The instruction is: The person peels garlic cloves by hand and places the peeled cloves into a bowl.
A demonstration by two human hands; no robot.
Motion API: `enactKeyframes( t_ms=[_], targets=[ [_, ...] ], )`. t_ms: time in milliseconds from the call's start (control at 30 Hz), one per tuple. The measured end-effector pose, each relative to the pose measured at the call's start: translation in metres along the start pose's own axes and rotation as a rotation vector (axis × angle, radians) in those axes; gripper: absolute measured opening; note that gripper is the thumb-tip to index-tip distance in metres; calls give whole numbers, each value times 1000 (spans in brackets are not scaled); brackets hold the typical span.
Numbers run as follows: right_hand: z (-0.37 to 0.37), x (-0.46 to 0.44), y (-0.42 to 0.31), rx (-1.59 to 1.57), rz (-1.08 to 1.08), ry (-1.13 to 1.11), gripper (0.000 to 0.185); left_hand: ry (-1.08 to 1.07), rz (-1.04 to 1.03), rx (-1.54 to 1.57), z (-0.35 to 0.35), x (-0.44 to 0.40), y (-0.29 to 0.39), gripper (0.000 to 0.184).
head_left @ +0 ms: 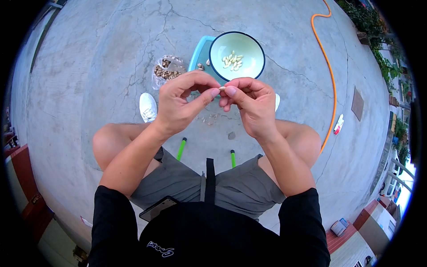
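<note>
My left hand (pixel 187 100) and my right hand (pixel 251 104) meet in front of me, and thumbs and fingertips of both pinch one small pale garlic clove (pixel 222 88). Most of the clove is hidden by the fingers. Just beyond my hands stands a pale green bowl (pixel 249 46) with a dark rim, and several peeled cloves (pixel 232 61) lie in it. The bowl rests on a light blue plastic surface (pixel 198 52), where a few unpeeled cloves (pixel 201 66) sit. To the left, a clear plastic bag (pixel 158 82) holds many brownish unpeeled cloves (pixel 167 73).
Bits of skin (pixel 211 119) lie on the cracked concrete floor (pixel 111 58) between my feet. An orange hose (pixel 328 62) runs along the right, near a small red and white packet (pixel 339 124). A phone (pixel 159 208) lies at my left hip.
</note>
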State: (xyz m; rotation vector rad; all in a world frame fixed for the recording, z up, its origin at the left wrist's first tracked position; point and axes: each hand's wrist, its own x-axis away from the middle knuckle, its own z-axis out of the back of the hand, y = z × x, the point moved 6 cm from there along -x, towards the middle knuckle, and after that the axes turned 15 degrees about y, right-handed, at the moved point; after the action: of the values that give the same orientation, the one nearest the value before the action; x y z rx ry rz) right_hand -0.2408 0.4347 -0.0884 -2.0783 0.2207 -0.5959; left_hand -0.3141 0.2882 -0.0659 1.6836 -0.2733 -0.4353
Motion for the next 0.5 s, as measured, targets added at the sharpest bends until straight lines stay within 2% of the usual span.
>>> enactKeyframes(
  t_ms=[500],
  targets=[
    [-5,8,-5,119,161,20,13,30,198,95,3,2,-7,8]
  ],
)
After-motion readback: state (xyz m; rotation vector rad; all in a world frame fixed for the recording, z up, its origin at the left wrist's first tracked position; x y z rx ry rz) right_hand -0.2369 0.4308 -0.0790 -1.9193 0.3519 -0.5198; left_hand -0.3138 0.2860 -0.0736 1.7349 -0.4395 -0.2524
